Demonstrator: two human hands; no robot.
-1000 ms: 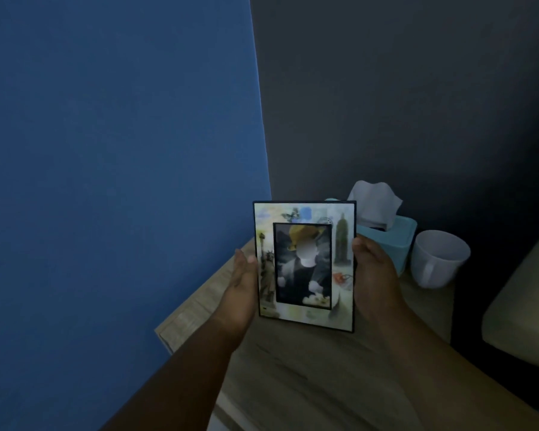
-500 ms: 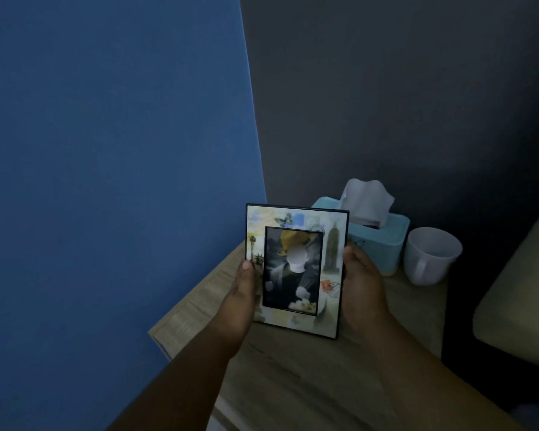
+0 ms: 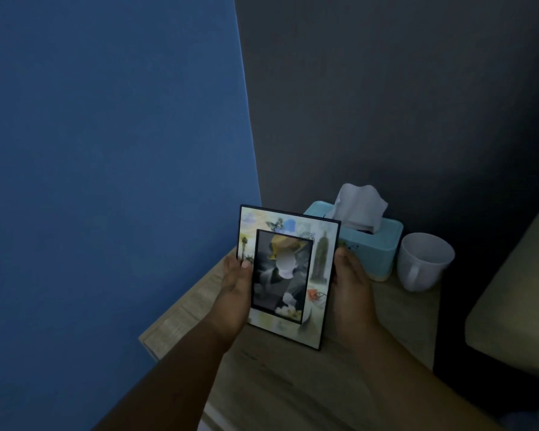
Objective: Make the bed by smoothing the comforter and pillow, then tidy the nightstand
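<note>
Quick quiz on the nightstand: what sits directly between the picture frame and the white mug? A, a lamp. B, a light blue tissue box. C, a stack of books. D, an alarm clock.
B: the light blue tissue box, a tissue sticking out of its top, stands behind the picture frame, with the white mug on its far side on the nightstand.

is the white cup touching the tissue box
Apart. The head view shows a dark gap between the white cup and the tissue box on the nightstand.
</note>
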